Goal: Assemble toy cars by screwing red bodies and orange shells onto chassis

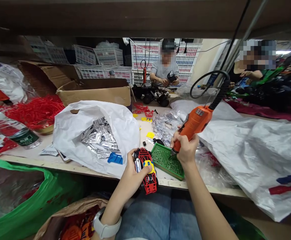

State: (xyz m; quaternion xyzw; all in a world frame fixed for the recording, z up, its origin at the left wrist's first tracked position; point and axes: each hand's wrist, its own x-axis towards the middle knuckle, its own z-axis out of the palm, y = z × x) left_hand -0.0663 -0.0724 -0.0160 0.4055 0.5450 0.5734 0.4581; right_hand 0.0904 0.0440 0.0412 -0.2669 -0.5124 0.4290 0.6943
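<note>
My left hand (134, 175) is closed around a toy car (149, 181) with a red frame, a yellow and blue top and black wheels. The thumb presses on the yellow part. Wrapped round an orange electric screwdriver (194, 121) is my right hand (186, 148). The screwdriver hangs tilted from a black cable, its tip pointing down over a green tray (169, 172) that holds small screws. Whether the tip touches a screw I cannot tell. Left of the car, a white bag (67, 133) lies open with many silver plastic parts (102, 133) and a blue part (115, 158).
A water bottle (16, 131) and a heap of red parts (39, 111) are at the left. Behind the white bag stands a cardboard box (95, 95). Plastic sacking (247, 143) covers the right side. Two people work across the table, near black toy chassis (151, 95). A shelf (135, 18) hangs overhead.
</note>
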